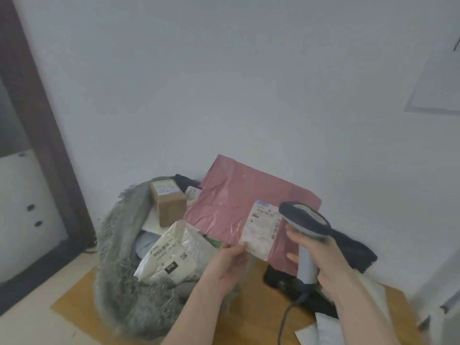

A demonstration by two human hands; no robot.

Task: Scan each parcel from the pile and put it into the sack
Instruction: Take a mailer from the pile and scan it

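My left hand [230, 261] pinches the lower edge of a flat pink parcel [231, 205] and holds it up over the sack. A white shipping label [261, 229] faces me on the parcel's right half. My right hand [321, 255] grips a grey handheld scanner [305, 221], whose head sits right beside the label. The grey fuzzy sack [124, 257] stands open at the left. Inside it lie a brown cardboard box [169, 204], a white bubble mailer with a barcode label [171, 255] and other parcels.
A black parcel [353, 247] and white mailers [321, 329] lie on the wooden table [251, 319] under my right arm. The scanner's cable [286, 317] runs down over the table. A white wall stands behind; a dark door frame [39, 135] is at the left.
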